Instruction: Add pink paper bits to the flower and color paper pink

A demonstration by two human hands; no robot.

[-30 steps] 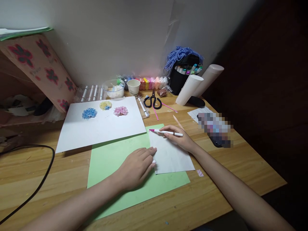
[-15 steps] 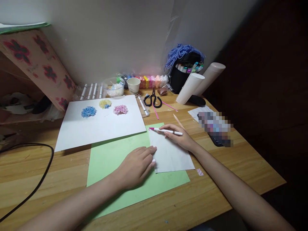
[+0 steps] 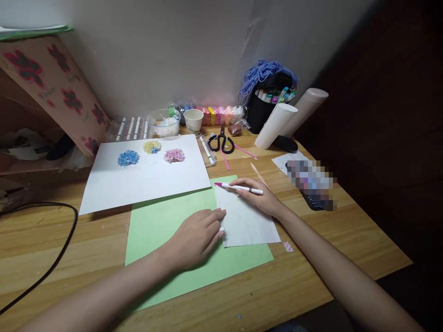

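White marker (image 3: 242, 188) crosswise, pink tip (image 3: 218, 184) leftward

Single head-worn view, forward and down onto a nearby desk (image 3: 100, 244)

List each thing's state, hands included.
Right hand: gripping marker
Marker: uncapped, pink tip at paper corner
Left hand: resting on green sheet and paper edge
Paper: flat, overhanging green sheet
Green sheet: flat, partly covered
Flower sheet: overlapping green sheet
Scissors: lying, handles apart
Cup: upright, uncovered
Bowl: uncovered, holding white scraps
Pen holder: upright, loaded
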